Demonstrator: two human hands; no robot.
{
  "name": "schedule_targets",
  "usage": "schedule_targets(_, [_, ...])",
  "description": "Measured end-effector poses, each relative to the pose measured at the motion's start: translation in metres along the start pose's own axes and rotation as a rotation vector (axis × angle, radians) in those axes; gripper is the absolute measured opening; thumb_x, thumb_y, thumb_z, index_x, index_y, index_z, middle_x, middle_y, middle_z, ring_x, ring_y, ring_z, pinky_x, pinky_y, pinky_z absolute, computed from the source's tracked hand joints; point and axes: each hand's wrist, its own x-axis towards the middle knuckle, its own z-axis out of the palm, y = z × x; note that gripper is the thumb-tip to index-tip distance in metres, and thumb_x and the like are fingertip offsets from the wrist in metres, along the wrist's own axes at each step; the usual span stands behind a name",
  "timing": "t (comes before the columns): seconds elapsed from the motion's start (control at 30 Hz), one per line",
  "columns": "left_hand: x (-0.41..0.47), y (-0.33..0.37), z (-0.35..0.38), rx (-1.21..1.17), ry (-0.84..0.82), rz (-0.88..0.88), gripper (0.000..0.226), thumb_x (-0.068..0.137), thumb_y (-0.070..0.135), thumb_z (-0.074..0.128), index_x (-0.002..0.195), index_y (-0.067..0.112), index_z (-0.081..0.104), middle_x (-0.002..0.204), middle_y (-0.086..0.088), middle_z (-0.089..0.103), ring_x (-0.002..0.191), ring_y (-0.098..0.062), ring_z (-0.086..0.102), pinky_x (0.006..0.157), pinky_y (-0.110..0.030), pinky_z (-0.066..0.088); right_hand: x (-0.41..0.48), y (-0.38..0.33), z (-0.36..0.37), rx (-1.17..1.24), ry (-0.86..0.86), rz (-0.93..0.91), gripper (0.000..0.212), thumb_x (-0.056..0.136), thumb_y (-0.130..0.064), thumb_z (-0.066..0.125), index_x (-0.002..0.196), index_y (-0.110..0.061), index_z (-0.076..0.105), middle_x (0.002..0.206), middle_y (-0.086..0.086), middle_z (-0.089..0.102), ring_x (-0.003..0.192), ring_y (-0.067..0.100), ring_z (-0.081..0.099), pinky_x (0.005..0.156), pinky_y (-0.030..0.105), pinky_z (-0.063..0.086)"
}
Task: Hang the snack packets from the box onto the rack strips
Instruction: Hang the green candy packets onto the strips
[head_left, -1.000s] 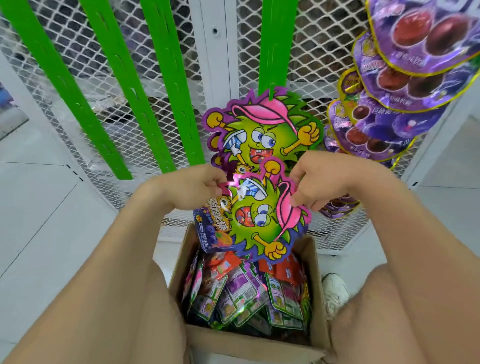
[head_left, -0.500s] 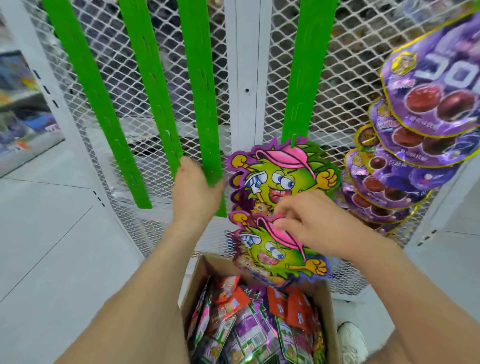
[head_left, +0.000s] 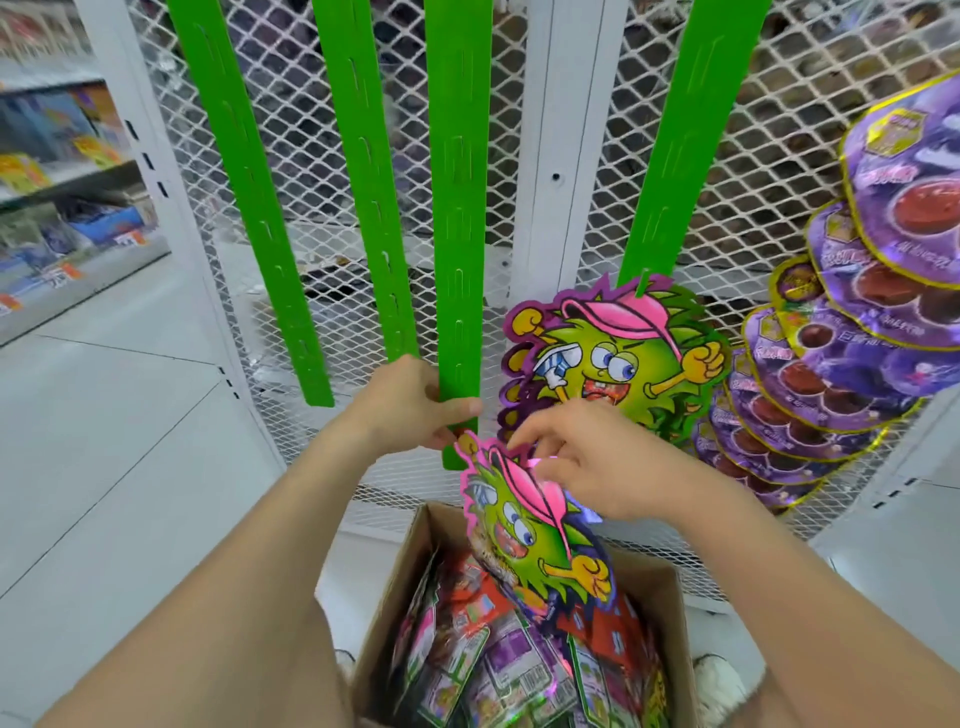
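Note:
My right hand (head_left: 587, 460) pinches the top of a green monster-shaped snack packet (head_left: 524, 525) with a pink cap, held just above the cardboard box (head_left: 395, 587). My left hand (head_left: 410, 405) grips the lower end of the third green rack strip (head_left: 460, 234), right beside the packet's top edge. A matching monster packet (head_left: 613, 358) hangs from the fourth green strip (head_left: 680, 135) to the right. The box holds several more packets (head_left: 498, 660).
Two more green strips (head_left: 244, 197) hang at the left on the white mesh panel (head_left: 322, 156). Several purple grape packets (head_left: 857, 364) hang at the right. Store shelves (head_left: 62, 171) stand far left. A white shoe (head_left: 719, 686) shows beside the box.
My left hand has closed on the bottom of the third strip. My right hand has carried the packet left, up to that strip's end. The view has tilted upward.

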Motion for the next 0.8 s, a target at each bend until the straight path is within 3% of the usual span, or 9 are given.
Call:
schedule_targets(0.1, [-0.009,-0.005,-0.005,-0.053,-0.089,0.013,0.041,0.101,0.034,0.069,0.091,-0.005,0.064,0.088,-0.019,0.079,0.081,-0.019,0.081,0.083,-0.045,0.066,-0.002,-0.004,0.009,-0.009,-0.071,-0.026,0.036,0.090,-0.012,0.068,0.119,-0.031,0.072,0.089,-0.013,0.070,0.077,-0.010,0.059,0.072,0.020,0.048])
schedule_targets(0.23, [-0.019,-0.012,-0.011,0.128,-0.123,0.116,0.037,0.108,0.042,0.055,0.105,0.007,0.066,0.099,-0.016,0.076,0.090,-0.024,0.076,0.087,-0.047,0.060,0.000,-0.010,0.017,-0.015,-0.076,-0.030,0.041,0.079,-0.016,0.070,0.117,-0.032,0.071,0.092,-0.009,0.070,0.075,0.000,0.057,0.070,0.027,0.049])
schedule_targets(0.33, [-0.018,-0.022,-0.012,0.248,-0.136,0.171,0.029,0.108,0.038,0.055,0.089,0.019,0.064,0.090,-0.010,0.075,0.080,-0.020,0.072,0.077,-0.040,0.056,0.003,-0.009,0.024,-0.104,-0.115,-0.015,0.043,0.077,-0.018,0.069,0.115,-0.035,0.071,0.104,-0.008,0.070,0.098,0.012,0.060,0.086,0.032,0.052])
schedule_targets(0.43, [-0.016,-0.026,-0.008,0.224,-0.199,0.164,0.028,0.107,0.026,0.060,0.080,0.021,0.062,0.084,-0.006,0.078,0.075,-0.016,0.076,0.077,-0.037,0.062,0.006,-0.010,0.039,-0.124,-0.117,-0.036,0.031,0.086,-0.020,0.069,0.112,-0.036,0.075,0.096,-0.009,0.072,0.094,0.014,0.060,0.085,0.031,0.052])
schedule_targets(0.53, [-0.015,-0.028,-0.002,0.114,-0.226,0.139,0.028,0.105,0.024,0.064,0.089,0.002,0.070,0.084,-0.013,0.080,0.078,-0.016,0.080,0.082,-0.038,0.064,0.011,-0.016,0.047,-0.076,-0.005,-0.025,0.024,0.090,-0.028,0.076,0.112,-0.036,0.074,0.087,-0.011,0.066,0.091,0.014,0.057,0.084,0.032,0.046])
schedule_targets(0.6, [-0.014,-0.027,0.000,0.109,-0.223,0.141,0.036,0.103,0.027,0.068,0.086,-0.005,0.069,0.074,-0.010,0.077,0.067,-0.011,0.076,0.070,-0.033,0.064,0.013,-0.022,0.046,-0.010,0.129,0.016,0.024,0.083,-0.032,0.083,0.105,-0.035,0.074,0.087,-0.012,0.070,0.093,0.014,0.064,0.090,0.035,0.048])
schedule_targets(0.67, [-0.017,-0.021,0.001,0.188,-0.198,0.155,0.046,0.100,0.034,0.070,0.066,0.006,0.057,0.054,-0.002,0.052,0.046,-0.010,0.050,0.049,-0.030,0.042,0.013,-0.028,0.044,0.107,0.267,0.063,0.024,0.073,-0.033,0.091,0.091,-0.031,0.076,0.078,-0.013,0.073,0.078,0.005,0.068,0.085,0.034,0.053])
schedule_targets(0.73, [-0.016,-0.016,0.000,0.159,-0.193,0.097,0.050,0.097,0.044,0.070,0.061,0.017,0.048,0.057,-0.001,0.035,0.052,-0.016,0.033,0.054,-0.032,0.025,0.012,-0.030,0.042,0.195,0.375,0.115,0.027,0.065,-0.033,0.097,0.083,-0.029,0.077,0.071,-0.010,0.074,0.067,0.000,0.068,0.074,0.025,0.057])
schedule_targets(0.8, [-0.016,-0.014,-0.001,0.074,-0.187,0.021,0.053,0.095,0.052,0.068,0.060,0.021,0.043,0.060,-0.001,0.034,0.058,-0.018,0.033,0.062,-0.034,0.024,0.012,-0.030,0.043,0.221,0.415,0.143,0.027,0.065,-0.030,0.098,0.083,-0.028,0.078,0.070,-0.010,0.073,0.068,-0.003,0.068,0.068,0.016,0.055])
